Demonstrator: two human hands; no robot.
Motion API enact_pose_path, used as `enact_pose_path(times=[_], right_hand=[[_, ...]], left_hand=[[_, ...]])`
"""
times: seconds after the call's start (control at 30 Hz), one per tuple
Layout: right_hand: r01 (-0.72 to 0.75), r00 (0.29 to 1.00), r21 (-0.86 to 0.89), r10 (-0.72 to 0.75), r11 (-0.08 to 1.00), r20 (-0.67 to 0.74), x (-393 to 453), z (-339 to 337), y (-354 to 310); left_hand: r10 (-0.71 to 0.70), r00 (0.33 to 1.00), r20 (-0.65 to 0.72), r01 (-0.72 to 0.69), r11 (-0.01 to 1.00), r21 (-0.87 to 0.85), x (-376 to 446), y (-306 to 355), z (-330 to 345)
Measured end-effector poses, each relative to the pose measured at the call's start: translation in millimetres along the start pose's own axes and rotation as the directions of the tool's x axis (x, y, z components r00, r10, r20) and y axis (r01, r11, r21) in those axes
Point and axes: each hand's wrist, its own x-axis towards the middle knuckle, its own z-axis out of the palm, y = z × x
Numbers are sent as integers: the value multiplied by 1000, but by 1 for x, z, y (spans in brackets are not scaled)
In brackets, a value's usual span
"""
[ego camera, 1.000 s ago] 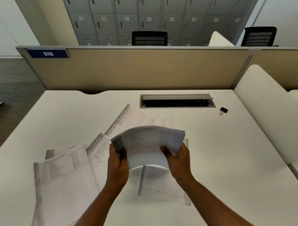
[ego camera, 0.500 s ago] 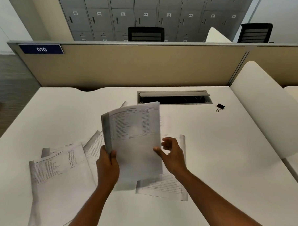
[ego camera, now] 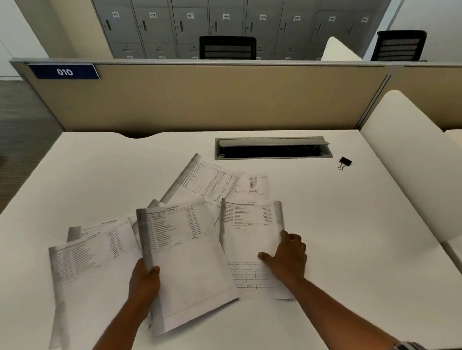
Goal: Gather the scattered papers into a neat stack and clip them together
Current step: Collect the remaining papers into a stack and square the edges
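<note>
Paper stack [ego camera: 186, 258] hides the left hand [ego camera: 144, 281] fingers.

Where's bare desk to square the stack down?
Bare: right of the right hand, toward the binder clip and side panel; also the far-left corner below the partition. Crowded: loose papers left and centre.
</note>
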Motion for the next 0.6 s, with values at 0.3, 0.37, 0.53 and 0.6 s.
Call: enact_pose_path(times=[0.3, 0.37, 0.53, 0.6], right_hand=[[-82, 996, -16, 82, 997, -21, 31, 0, -29], [-146, 989, -26, 145, 989, -20, 38, 0, -43], [-234, 971, -41, 235, 971, 39, 54, 6, -77], [-244, 967, -42, 247, 969, 68, 57, 6, -82]], left_hand=[[43, 996, 79, -42, 999, -22, 4, 2, -7], [48, 996, 79, -46, 998, -30, 7, 2, -11], [44, 996, 74, -43, 999, -17, 17, -3, -19], [19, 997, 74, -19, 1000, -3, 20, -5, -21]])
